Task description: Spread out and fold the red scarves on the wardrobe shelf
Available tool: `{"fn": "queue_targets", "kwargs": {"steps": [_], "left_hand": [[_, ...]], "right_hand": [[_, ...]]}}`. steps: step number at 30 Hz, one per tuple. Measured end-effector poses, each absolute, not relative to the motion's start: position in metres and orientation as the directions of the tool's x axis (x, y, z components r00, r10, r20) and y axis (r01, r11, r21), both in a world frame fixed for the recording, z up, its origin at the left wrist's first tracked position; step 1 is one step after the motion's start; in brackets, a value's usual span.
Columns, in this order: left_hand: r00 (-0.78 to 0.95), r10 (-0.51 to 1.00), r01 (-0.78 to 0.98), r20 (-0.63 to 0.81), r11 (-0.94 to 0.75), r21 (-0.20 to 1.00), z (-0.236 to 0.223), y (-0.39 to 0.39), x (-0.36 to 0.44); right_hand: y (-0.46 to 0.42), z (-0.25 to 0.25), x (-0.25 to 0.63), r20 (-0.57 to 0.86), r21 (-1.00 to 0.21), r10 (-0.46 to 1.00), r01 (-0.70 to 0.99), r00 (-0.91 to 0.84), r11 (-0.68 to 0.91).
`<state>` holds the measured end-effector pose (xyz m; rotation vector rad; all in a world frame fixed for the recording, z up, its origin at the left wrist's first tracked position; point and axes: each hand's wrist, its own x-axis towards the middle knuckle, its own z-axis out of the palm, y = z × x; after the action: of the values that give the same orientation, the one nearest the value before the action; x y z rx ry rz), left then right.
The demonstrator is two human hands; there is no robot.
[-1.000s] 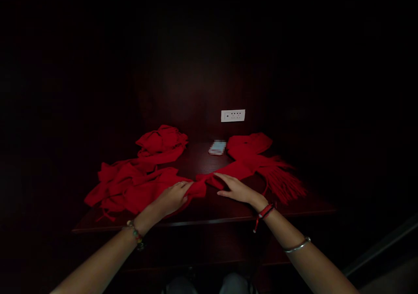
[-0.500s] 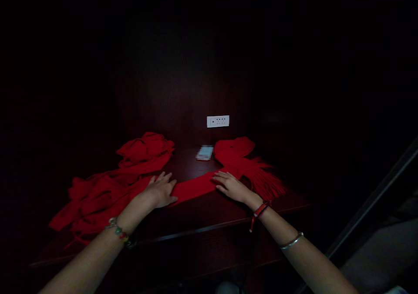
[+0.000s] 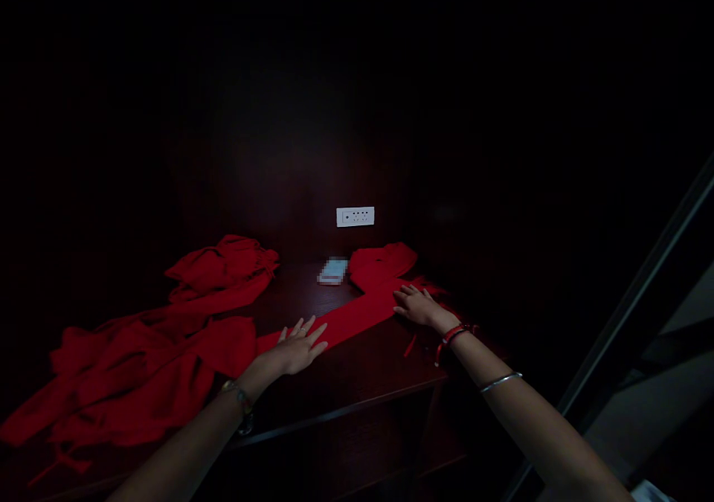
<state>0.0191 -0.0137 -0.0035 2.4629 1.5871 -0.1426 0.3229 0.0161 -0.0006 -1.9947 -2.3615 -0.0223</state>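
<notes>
Head view: bunched red cloth (image 3: 139,375) is lying on the counter (image 3: 368,372); your open left hand (image 3: 295,353) is resting on its flat strip (image 3: 354,320), apparently steadying it, while your open right hand (image 3: 419,308) is touching farther right, likely holding it flat; neither is gripping.

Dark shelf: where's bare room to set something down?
Shelf: front patch between red strip and front edge, right of the left hand. Smaller one between back-left heap and pixelated item. Crowded: left side, under heaped cloth; right, around the right hand.
</notes>
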Motion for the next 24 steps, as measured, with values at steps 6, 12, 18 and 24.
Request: {"fn": "queue_targets", "kwargs": {"steps": [6,12,18,24], "left_hand": [[0.460,0.884,0.882,-0.086,-0.443,0.159,0.010,0.009,0.050],[0.437,0.862,0.893,-0.257,-0.383,0.235,0.000,0.022,0.060],[0.510,0.856,0.811,-0.087,-0.445,0.380,0.011,0.048,0.071],[0.425,0.899,0.780,-0.103,-0.307,0.545,0.011,0.075,0.096]], "right_hand": [[-0.006,0.001,0.288,0.226,0.191,0.812,0.842,-0.538,0.505],[-0.005,-0.004,0.284,0.217,0.364,0.802,0.808,-0.557,0.463],[0.002,-0.013,0.278,0.221,0.463,0.720,0.721,-0.658,0.516],[-0.002,-0.013,0.276,0.249,0.459,0.736,0.746,-0.630,0.483]]}}
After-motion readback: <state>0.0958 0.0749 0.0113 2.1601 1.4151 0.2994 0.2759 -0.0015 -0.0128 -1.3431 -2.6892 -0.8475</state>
